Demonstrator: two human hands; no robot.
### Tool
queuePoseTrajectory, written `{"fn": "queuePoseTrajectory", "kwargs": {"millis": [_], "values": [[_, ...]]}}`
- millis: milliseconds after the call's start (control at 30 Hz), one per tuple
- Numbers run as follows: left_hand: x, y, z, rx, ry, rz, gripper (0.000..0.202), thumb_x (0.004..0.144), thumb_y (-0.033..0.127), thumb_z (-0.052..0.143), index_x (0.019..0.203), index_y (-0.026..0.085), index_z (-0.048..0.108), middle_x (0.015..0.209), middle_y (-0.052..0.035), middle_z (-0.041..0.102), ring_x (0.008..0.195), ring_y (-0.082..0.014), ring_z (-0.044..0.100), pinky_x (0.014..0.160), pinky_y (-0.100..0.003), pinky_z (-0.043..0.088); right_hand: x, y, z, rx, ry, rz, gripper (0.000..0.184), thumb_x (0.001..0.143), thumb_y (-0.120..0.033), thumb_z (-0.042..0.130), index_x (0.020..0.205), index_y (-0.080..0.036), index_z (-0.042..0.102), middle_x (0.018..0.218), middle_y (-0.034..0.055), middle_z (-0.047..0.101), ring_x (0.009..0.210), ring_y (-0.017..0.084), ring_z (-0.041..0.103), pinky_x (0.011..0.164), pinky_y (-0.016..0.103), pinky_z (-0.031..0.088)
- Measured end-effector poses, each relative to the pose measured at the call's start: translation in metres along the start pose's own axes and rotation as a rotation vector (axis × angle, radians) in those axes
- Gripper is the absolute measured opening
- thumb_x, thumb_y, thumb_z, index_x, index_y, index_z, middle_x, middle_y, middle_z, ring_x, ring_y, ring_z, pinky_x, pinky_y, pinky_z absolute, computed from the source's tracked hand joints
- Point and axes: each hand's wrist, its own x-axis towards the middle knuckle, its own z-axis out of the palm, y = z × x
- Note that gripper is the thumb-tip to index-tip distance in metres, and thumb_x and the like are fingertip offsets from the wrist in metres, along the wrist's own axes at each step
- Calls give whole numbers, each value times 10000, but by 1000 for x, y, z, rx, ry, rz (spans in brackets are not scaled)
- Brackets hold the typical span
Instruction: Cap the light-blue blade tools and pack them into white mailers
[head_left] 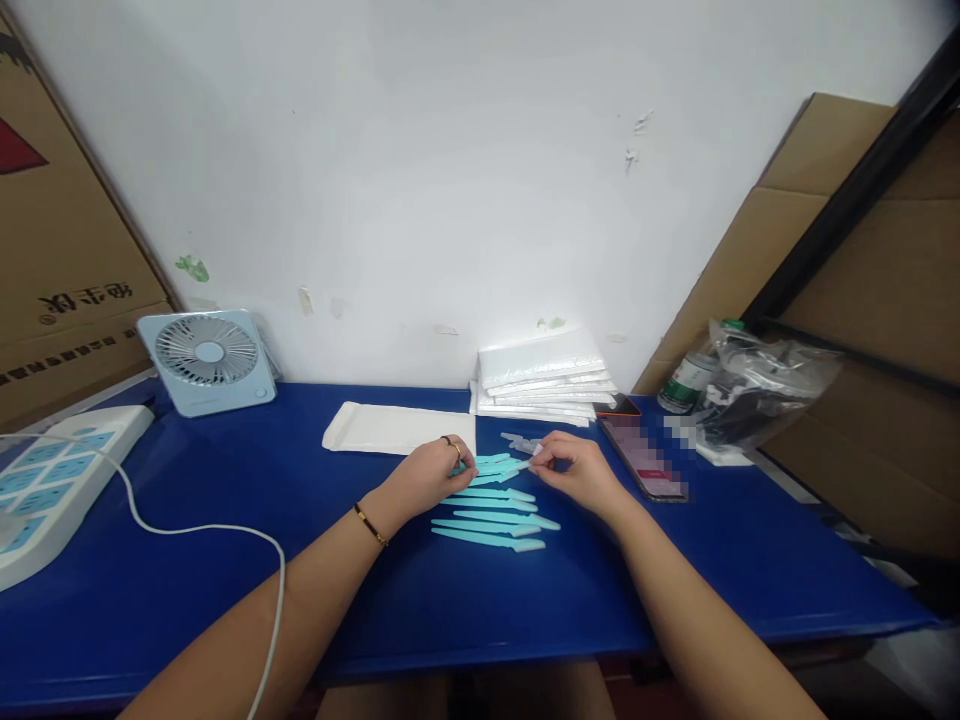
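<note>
Several teal eyebrow razors point(487, 540) lie side by side on the blue table, blade ends to the right. My left hand point(427, 478) is closed in a pinch at the handle end of an upper teal razor point(499, 470). At that razor's blade end, my right hand point(583, 472) pinches a small pale cap, partly hidden by the fingers. Small clear blade caps point(516, 441) lie just behind the razors, close to my right fingers. A flat white padded envelope point(397, 427) rests behind my left hand.
White padded envelopes point(547, 365) are stacked against the wall. A phone point(641, 460) and a bottle in clear plastic point(686, 383) stand to the right. On the left are a small fan point(210, 352), a power strip point(67, 470) and a white cable point(217, 526) crossing my left forearm.
</note>
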Motion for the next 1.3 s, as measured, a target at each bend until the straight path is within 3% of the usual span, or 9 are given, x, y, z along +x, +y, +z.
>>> {"fn": "queuePoseTrajectory", "kwargs": {"millis": [133, 267, 333, 433, 500, 733, 900, 1167, 1300], "values": [[-2, 5, 3, -39, -43, 19, 204, 855, 308, 489, 830, 175, 642, 895, -31, 635, 733, -128, 572, 672, -235, 430, -1, -6, 1, 63, -93, -4, 150, 772, -308, 638, 722, -175, 688, 799, 55, 621, 655, 136, 594, 558, 246, 459], [-3, 8, 5, 36, -152, 73, 207, 843, 360, 541, 819, 195, 665, 880, 0, 661, 714, -125, 584, 658, -243, 410, -4, 1, -10, 124, -333, 53, 120, 744, -294, 673, 750, -177, 698, 784, 49, 632, 668, 145, 604, 562, 240, 460], [-2, 6, 6, 101, -133, 83, 202, 832, 378, 569, 874, 203, 663, 937, 5, 668, 766, -138, 599, 708, -261, 407, -4, 12, -17, 79, -304, 120, 123, 750, -296, 662, 772, -178, 692, 804, 49, 640, 645, 138, 591, 557, 240, 455], [-1, 0, 7, 216, -79, 48, 199, 833, 357, 577, 949, 215, 655, 991, -6, 667, 866, -170, 608, 754, -287, 395, -4, 32, -25, -128, -115, 199, 116, 778, -271, 608, 790, -189, 689, 799, 42, 640, 630, 135, 564, 572, 251, 440], [1, -3, 8, 282, -74, 18, 196, 826, 355, 586, 952, 227, 665, 982, -12, 674, 892, -188, 608, 743, -295, 390, -3, 42, -26, -251, -70, 214, 118, 777, -245, 588, 804, -199, 694, 784, 34, 633, 639, 139, 556, 597, 259, 437], [7, 1, 6, 388, -110, 4, 183, 856, 292, 535, 782, 214, 683, 815, -12, 691, 772, -172, 623, 658, -284, 356, 3, 46, -12, -381, -148, 149, 127, 780, -180, 568, 818, -194, 688, 832, 43, 608, 671, 136, 562, 656, 263, 437], [7, 1, 6, 388, -91, 22, 208, 865, 254, 500, 738, 206, 658, 765, -4, 676, 714, -157, 613, 610, -277, 328, 0, 35, -15, -205, -281, 116, 81, 789, -226, 610, 781, -207, 688, 792, 21, 611, 661, 126, 565, 609, 241, 427], [7, -5, 12, 348, -89, 19, 209, 880, 278, 497, 754, 210, 650, 782, 3, 666, 724, -150, 607, 626, -271, 349, 2, 23, 0, -81, -293, 63, 133, 802, -305, 627, 784, -203, 711, 758, 32, 625, 644, 133, 572, 577, 251, 428], [7, 0, 13, 376, 40, -23, 152, 879, 270, 507, 926, 229, 645, 955, -19, 654, 892, -178, 598, 724, -294, 385, 2, 19, 5, -95, -262, 63, 115, 795, -290, 639, 775, -204, 712, 747, 26, 623, 628, 127, 562, 575, 251, 428]]}}
